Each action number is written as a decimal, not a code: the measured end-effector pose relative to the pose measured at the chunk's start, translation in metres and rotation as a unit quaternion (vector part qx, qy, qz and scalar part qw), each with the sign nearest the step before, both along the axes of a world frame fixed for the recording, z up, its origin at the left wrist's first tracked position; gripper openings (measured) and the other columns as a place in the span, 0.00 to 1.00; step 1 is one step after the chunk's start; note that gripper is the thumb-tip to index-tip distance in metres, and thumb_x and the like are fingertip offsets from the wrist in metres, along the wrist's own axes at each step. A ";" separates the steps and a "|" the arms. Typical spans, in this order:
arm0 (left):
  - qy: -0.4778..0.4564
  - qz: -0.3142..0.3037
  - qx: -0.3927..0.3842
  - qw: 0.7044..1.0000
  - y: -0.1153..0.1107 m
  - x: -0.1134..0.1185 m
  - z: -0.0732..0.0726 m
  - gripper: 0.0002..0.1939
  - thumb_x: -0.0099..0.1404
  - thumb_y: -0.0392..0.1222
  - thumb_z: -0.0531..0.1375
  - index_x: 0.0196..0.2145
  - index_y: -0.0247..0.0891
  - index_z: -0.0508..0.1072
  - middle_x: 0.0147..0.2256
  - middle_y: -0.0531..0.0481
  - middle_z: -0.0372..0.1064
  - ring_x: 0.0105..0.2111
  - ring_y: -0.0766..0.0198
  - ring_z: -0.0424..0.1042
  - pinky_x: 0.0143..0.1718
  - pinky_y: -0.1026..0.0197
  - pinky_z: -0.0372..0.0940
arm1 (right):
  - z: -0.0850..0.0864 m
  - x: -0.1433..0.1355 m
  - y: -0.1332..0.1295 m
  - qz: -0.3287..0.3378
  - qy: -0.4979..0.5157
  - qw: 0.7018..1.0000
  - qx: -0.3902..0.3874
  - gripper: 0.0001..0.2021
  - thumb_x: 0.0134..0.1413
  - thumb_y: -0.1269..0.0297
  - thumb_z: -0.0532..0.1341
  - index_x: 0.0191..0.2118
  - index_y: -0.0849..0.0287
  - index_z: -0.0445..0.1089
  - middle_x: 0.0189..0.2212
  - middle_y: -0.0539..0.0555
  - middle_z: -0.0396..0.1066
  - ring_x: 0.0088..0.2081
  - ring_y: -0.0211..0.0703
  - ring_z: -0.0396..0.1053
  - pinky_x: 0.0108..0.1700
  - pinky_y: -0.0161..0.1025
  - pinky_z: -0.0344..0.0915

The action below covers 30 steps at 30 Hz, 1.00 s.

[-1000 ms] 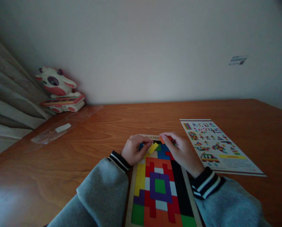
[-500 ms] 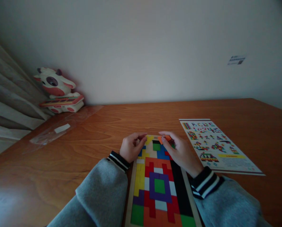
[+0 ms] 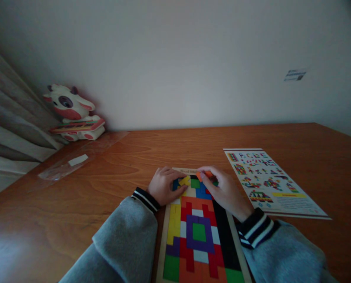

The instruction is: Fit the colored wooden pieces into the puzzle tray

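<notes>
A framed board (image 3: pixel 162 251) of coloured block pieces lies in front of me on the table. My left hand (image 3: pixel 167 186) rests over its upper left part, with thumb and fingers apart at a loose yellow piece (image 3: pixel 184 181), which lies tilted over the far end. Between the thumb and fingers of my right hand (image 3: pixel 222 189), an orange piece (image 3: pixel 204 175) is held above the far right corner. Red, purple, white and green pieces fill the middle of the board, and a black strip (image 3: pixel 226 236) runs down its right side.
A printed sheet (image 3: pixel 274 182) of block patterns lies to the right. Clear plastic wrapping (image 3: pixel 56 171) with a white label lies on the left of the wooden table (image 3: pixel 128 157). A cow-shaped toy (image 3: pixel 76 114) stands at the back left beside a curtain (image 3: pixel 13 129).
My left hand has lowered and opened its pinch, and the yellow piece has come down nearer onto the board. My right hand has barely moved, still with the orange piece.
</notes>
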<state>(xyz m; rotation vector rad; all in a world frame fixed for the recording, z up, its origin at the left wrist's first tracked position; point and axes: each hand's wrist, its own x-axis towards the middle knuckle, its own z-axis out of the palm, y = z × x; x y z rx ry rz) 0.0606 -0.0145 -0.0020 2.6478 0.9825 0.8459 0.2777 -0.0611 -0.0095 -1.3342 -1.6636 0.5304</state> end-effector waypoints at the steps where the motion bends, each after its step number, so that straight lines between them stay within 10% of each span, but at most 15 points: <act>1: 0.003 0.000 0.006 1.000 0.001 0.000 -0.001 0.13 0.61 0.47 0.63 0.43 0.40 0.77 0.36 0.47 0.77 0.38 0.56 0.74 0.42 0.53 0.66 | 0.000 0.000 0.000 0.000 0.000 1.000 -0.001 0.10 0.62 0.58 0.56 0.43 0.54 0.72 0.40 0.54 0.76 0.41 0.45 0.73 0.44 0.43 0.68; 30: -0.015 0.012 0.030 0.999 0.003 0.001 -0.009 0.07 0.67 0.39 0.59 0.38 0.39 0.77 0.32 0.48 0.77 0.34 0.62 0.75 0.39 0.60 0.67 | -0.002 -0.001 -0.001 -0.021 0.005 1.000 -0.022 0.17 0.61 0.56 0.57 0.53 0.55 0.66 0.48 0.57 0.73 0.46 0.49 0.72 0.46 0.47 0.69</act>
